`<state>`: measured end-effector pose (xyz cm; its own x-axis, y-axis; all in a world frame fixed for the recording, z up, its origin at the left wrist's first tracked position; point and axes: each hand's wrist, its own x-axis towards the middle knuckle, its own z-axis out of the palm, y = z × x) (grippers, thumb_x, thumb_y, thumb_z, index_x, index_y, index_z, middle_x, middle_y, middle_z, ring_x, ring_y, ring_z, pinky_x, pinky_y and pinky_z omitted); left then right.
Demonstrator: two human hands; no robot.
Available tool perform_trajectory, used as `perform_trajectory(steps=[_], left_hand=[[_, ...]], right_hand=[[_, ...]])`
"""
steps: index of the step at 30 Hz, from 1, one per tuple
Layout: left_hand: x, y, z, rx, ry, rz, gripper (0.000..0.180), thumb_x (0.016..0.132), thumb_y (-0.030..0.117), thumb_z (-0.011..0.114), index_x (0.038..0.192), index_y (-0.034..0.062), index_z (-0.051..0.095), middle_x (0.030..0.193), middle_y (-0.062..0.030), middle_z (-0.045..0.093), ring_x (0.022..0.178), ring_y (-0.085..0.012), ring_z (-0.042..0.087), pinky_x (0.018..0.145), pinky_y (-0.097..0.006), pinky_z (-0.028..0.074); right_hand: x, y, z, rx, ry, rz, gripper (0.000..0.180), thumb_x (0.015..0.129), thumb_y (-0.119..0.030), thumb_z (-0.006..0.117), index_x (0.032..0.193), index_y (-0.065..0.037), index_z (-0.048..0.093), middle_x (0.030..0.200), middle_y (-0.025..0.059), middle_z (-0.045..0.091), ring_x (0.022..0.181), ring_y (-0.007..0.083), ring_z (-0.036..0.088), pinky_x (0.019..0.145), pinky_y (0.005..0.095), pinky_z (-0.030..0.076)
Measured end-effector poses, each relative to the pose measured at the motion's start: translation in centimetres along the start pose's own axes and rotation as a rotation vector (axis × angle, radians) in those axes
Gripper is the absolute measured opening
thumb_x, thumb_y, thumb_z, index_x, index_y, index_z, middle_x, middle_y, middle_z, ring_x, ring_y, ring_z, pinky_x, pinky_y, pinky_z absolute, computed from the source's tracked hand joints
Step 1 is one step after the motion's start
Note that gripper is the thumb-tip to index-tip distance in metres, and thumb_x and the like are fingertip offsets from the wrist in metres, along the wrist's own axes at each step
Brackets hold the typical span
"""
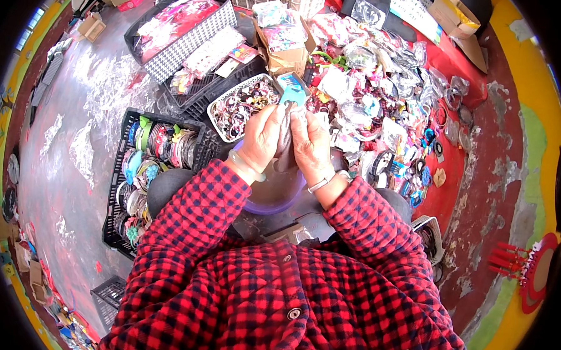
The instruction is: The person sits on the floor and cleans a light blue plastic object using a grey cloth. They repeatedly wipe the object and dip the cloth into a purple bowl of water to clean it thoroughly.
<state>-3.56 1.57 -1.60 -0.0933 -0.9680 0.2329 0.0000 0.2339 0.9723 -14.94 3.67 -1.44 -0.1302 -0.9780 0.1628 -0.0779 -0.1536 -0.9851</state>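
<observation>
Blue-topped grey item [293, 93], grasped by left fingers [271, 121] and right fingers [300, 127], blue end projecting beyond them

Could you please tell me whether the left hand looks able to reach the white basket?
Probably yes: the left hand looks close to the white basket, nothing visibly blocking it, though it's holding the grey item.
</observation>
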Motion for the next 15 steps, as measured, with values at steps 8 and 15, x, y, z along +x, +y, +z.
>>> perform_trajectory(steps=[8, 15], left_hand=[[-1.1, 0.8, 0.6, 0.11, -0.176, 0.162, 0.029, 0.096, 0.024, 0.043, 0.093, -0.0013, 0.057, 0.067, 0.0001, 0.046, 0.061, -0.0075, 0.039, 0.055, -0.024, 0.035], [1.0, 1.7, -1.7, -0.431, -0.125, -0.187, 0.035, 0.095, 0.031, 0.041, 0.108, -0.0003, 0.052, 0.092, -0.0138, 0.061, 0.076, -0.0185, 0.06, 0.07, -0.032, 0.05]], right_hand=[[3.4, 2.2, -3.0, 0.474, 0.04, 0.373, 0.027, 0.092, -0.027, 0.049, 0.092, -0.001, 0.058, 0.082, 0.0055, 0.062, 0.07, 0.0137, 0.059, 0.063, 0.0261, 0.047], [6.5, -0.2, -6.3, 0.603, 0.389, 0.611, 0.041, 0.088, -0.033, 0.053, 0.111, 0.001, 0.055, 0.099, 0.0093, 0.062, 0.09, 0.0212, 0.059, 0.08, 0.0324, 0.047]])
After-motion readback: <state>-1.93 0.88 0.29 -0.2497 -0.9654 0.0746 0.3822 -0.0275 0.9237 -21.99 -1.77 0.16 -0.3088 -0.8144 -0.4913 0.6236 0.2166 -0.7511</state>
